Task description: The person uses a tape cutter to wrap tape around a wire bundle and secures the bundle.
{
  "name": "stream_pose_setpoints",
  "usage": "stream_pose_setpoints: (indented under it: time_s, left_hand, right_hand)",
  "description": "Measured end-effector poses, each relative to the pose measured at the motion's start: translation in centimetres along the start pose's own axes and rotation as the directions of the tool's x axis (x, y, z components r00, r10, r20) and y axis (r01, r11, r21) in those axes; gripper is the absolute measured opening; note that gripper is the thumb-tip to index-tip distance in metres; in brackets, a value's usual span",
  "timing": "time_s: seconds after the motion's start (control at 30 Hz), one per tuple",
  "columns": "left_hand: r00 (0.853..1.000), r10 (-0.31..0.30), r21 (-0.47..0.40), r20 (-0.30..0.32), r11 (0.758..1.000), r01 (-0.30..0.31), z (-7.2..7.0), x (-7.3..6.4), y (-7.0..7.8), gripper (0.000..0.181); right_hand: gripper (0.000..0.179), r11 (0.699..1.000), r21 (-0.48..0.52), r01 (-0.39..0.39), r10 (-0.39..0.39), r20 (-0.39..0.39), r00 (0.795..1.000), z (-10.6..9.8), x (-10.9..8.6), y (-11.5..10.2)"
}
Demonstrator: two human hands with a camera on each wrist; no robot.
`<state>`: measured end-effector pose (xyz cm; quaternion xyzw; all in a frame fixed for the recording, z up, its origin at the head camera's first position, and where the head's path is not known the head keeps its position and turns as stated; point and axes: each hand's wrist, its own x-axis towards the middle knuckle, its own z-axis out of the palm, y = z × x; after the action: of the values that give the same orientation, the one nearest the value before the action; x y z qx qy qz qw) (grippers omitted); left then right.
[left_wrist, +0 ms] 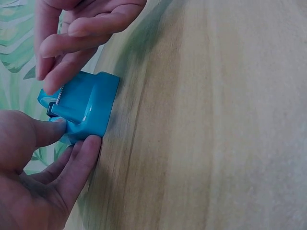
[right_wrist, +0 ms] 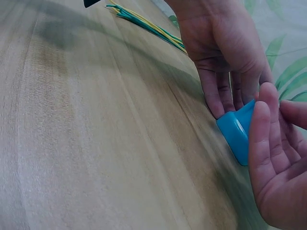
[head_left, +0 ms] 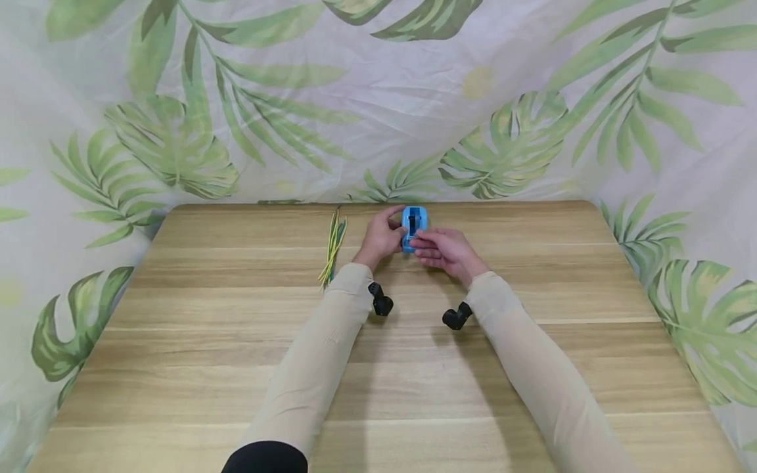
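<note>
A small blue tape dispenser (head_left: 407, 244) stands near the far edge of the table, its serrated cutter strip (left_wrist: 60, 95) showing in the left wrist view. My left hand (head_left: 381, 238) grips it from the left, thumb by the cutter end and fingers low along its side. From the right, my right hand (head_left: 447, 251) reaches to the cutter end with thumb and fingertips close together. In the right wrist view that hand (right_wrist: 283, 163) hides part of the dispenser (right_wrist: 235, 134). I cannot tell whether its fingertips pinch any tape.
Left of the left hand lies a bundle of thin yellow and green strands (head_left: 333, 249), also seen behind that hand in the right wrist view. Wood-grain table (head_left: 414, 394) spreads under both arms. A leaf-patterned cloth (head_left: 402, 98) hangs just past the far edge.
</note>
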<state>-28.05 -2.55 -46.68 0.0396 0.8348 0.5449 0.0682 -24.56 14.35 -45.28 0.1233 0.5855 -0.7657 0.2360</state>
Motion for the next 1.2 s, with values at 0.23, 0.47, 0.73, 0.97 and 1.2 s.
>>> stream_pose_setpoints:
  time_s: [0.23,0.47,0.73,0.97,1.2]
  left_hand:
    - [1.000,0.009,0.005,-0.004,1.000,-0.009,0.10,0.03,0.11,0.051]
    - [1.000,0.003,0.014,-0.010,1.000,-0.003,0.09,0.07,0.17,0.052]
    - [1.000,0.001,0.034,-0.012,0.999,-0.001,0.21,0.36,-0.06,0.051]
    - [1.000,0.006,0.028,-0.017,1.000,-0.006,0.14,0.34,-0.02,0.051]
    - [1.000,-0.002,0.008,-0.013,1.000,0.002,0.15,0.20,-0.17,0.052]
  right_hand:
    - [0.015,1.000,0.000,-0.002,0.002,0.001,1.000,-0.25,-0.14,-0.03]
    - [0.013,1.000,0.003,0.000,0.000,-0.002,1.000,-0.19,-0.22,0.07]
    - [0.012,1.000,0.006,0.003,-0.003,-0.014,1.000,-0.10,-0.33,0.22]
    - [0.014,1.000,0.021,0.009,-0.009,-0.016,1.000,-0.25,-0.26,0.46]
    - [0.021,1.000,0.016,0.000,0.000,-0.024,1.000,0.04,-0.47,0.56]
